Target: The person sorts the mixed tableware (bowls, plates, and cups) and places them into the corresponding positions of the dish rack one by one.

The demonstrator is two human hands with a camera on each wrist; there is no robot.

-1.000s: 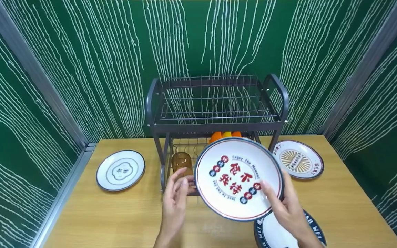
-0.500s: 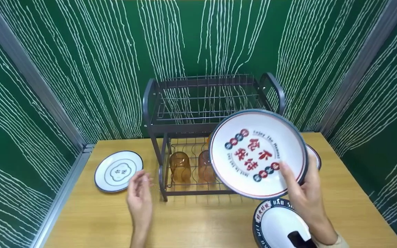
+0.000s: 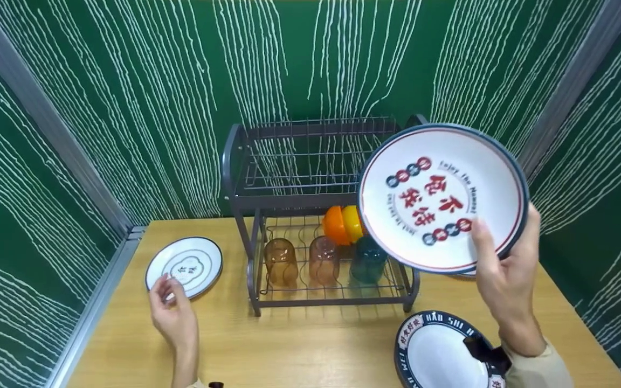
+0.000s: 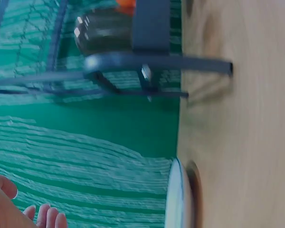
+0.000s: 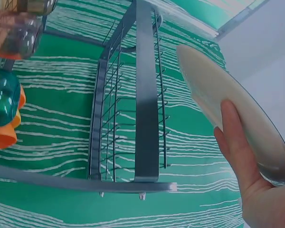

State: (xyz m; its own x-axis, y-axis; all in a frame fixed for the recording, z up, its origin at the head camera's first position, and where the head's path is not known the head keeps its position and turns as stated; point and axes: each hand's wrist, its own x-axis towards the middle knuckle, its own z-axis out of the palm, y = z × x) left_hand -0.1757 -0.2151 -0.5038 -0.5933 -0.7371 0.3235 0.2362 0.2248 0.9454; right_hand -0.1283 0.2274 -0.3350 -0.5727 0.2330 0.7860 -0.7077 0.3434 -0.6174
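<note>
My right hand point(image 3: 507, 280) grips the lower right edge of a white plate point(image 3: 450, 248) with a dark blue rim and red characters, thumb on its face. It is held up in front of the right side of a dark two-tier dish rack point(image 3: 299, 201). In the right wrist view the fingers spread along the plate's underside point(image 5: 247, 114). My left hand point(image 3: 176, 318) holds nothing, its fingers loosely bent, by the near edge of a white plate point(image 3: 202, 258) with a thin dark rim. That plate's edge point(image 4: 173, 199) shows in the left wrist view.
On the lower tier stand an amber glass point(image 3: 281, 264), a pink glass point(image 3: 324, 261) and a teal glass point(image 3: 368, 261), with orange point(image 3: 335, 226) and yellow point(image 3: 352, 223) rounded items behind. A dark-rimmed plate point(image 3: 440, 350) lies at the front right. Another plate is mostly hidden behind the held one.
My right hand has carried the plate up and to the right. My left hand has come off beside it and moved left toward the table plate. The glasses have come into view.
</note>
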